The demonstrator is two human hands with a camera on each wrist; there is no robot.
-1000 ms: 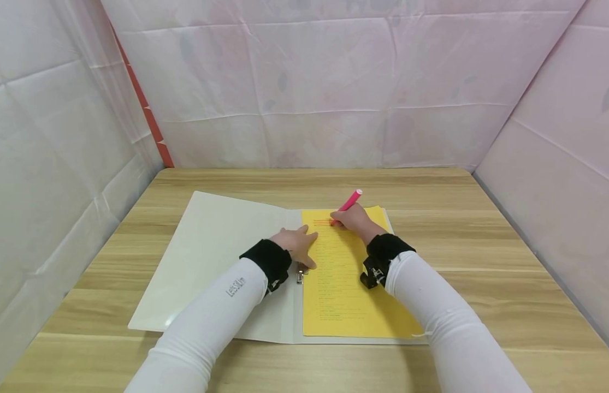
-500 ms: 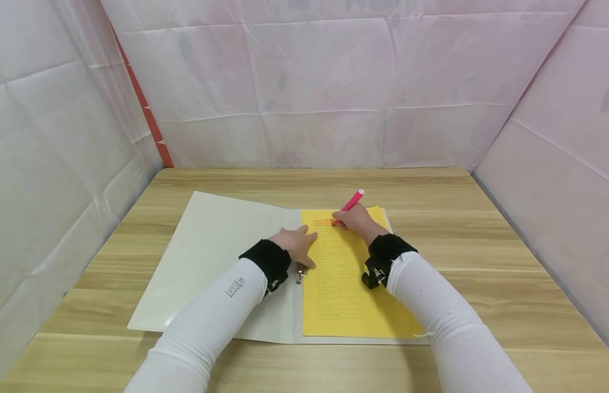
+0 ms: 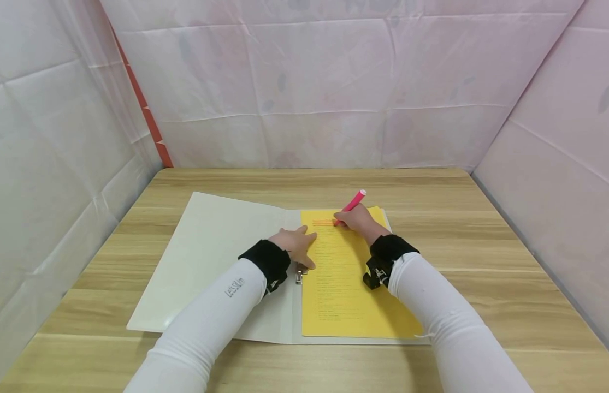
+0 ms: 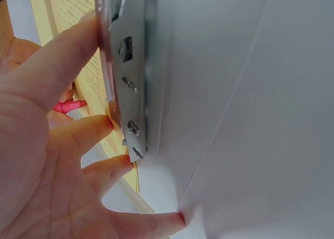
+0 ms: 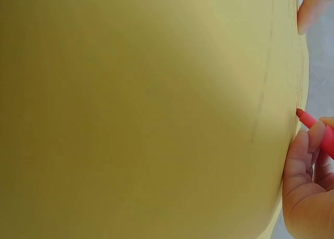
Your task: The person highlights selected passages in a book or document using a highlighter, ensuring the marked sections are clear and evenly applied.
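Left hand fingers spread beside metal clip

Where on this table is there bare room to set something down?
Bare wood on the table right of the yellow sheet, behind the folder, and along the left edge. Crowded mid-folder: left hand by the clip, right hand with pink marker.

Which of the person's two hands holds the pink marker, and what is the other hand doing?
The right hand grips the pink marker, tip on the yellow sheet. The left hand holds nothing; it lies with spread fingers by the folder's metal clip.
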